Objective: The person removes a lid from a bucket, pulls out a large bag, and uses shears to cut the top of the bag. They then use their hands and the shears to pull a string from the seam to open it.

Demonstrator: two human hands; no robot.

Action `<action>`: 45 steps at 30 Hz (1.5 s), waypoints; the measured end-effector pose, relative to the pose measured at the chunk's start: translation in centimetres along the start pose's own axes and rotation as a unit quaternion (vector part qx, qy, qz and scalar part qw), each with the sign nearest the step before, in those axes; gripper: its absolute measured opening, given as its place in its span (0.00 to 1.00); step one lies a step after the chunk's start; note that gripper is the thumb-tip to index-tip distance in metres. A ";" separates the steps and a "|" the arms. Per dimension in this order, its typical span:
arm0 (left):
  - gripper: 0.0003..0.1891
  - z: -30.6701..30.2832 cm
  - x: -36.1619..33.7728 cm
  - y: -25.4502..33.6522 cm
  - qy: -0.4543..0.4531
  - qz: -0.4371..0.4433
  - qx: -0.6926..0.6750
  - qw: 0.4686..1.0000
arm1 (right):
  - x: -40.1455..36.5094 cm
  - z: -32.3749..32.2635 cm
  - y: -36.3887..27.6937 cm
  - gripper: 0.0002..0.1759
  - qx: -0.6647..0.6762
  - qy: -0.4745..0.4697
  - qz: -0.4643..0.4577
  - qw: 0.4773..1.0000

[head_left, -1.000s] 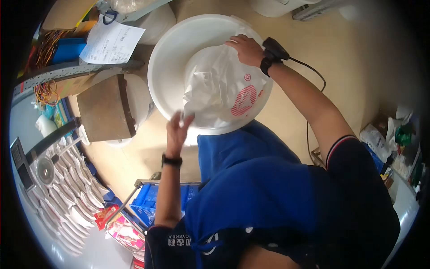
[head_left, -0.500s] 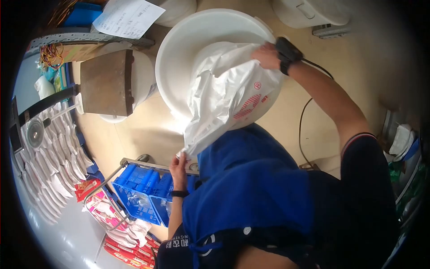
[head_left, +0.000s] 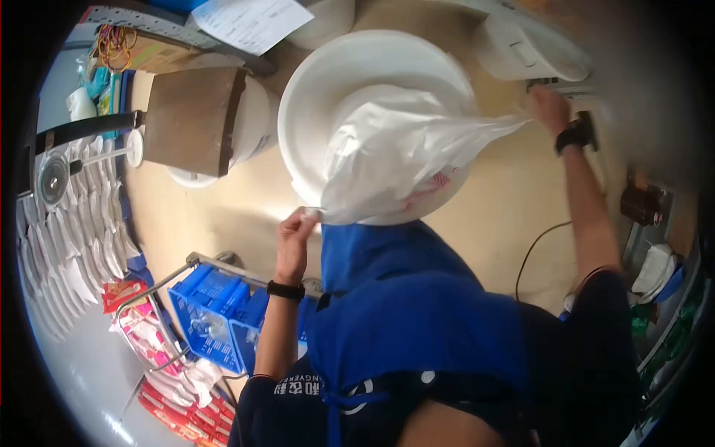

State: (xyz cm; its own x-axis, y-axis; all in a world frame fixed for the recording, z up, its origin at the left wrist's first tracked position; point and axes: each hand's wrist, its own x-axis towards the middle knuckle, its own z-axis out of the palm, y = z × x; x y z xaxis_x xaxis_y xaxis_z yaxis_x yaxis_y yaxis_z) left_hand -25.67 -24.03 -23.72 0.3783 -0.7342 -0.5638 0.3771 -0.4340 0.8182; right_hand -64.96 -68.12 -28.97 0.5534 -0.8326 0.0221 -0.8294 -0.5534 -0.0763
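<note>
A white plastic bag (head_left: 380, 153) with red print lies across the mouth of a large white tub (head_left: 302, 97). One corner of it is pinched between the fingers of my left hand (head_left: 295, 237), low at the tub's near left rim. On the other side, my right hand (head_left: 550, 110) is closed, somewhat blurred, beyond the tub's right rim. The bag is drawn out to a taut point at those fingers. Part of the tub's inside is hidden under the bag.
A brown scale platform (head_left: 190, 119) stands left of the tub. Blue crates (head_left: 212, 313) sit on a cart at lower left, near packed white pouches (head_left: 74, 231). A white bin (head_left: 525, 52) is at upper right; a black cable (head_left: 532, 253) crosses the floor.
My right hand has moved outward to the right, stretching the bag past the rim. My left hand has risen slightly, still pinching its corner. The view has shifted a little.
</note>
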 end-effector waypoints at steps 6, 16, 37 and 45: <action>0.13 -3.2 -0.4 -3.8 0.129 -0.067 -0.185 0.972 | 0.5 -3.9 -13.7 0.23 0.249 -0.121 -0.068 0.959; 0.17 -2.2 2.0 -0.8 -0.006 -0.074 -0.169 0.983 | -8.9 0.2 -38.9 0.12 0.468 -0.284 -0.234 0.803; 0.19 -2.5 -7.0 -5.3 -0.077 0.091 0.138 0.983 | -20.0 -3.8 -40.9 0.05 0.373 -0.163 -0.171 0.897; 0.12 -8.8 -0.9 -7.8 0.061 -0.031 0.179 0.981 | -14.4 0.4 -25.5 0.14 0.506 0.086 0.166 0.842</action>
State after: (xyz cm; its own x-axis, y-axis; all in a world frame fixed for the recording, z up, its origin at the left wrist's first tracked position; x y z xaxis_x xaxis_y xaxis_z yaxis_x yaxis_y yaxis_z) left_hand -21.49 -15.34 -30.56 0.4703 -0.6423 -0.6051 0.0891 -0.6477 0.7567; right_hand -51.72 -41.98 -27.78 0.2121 -0.9768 -0.0314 -0.3990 -0.0572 -0.9151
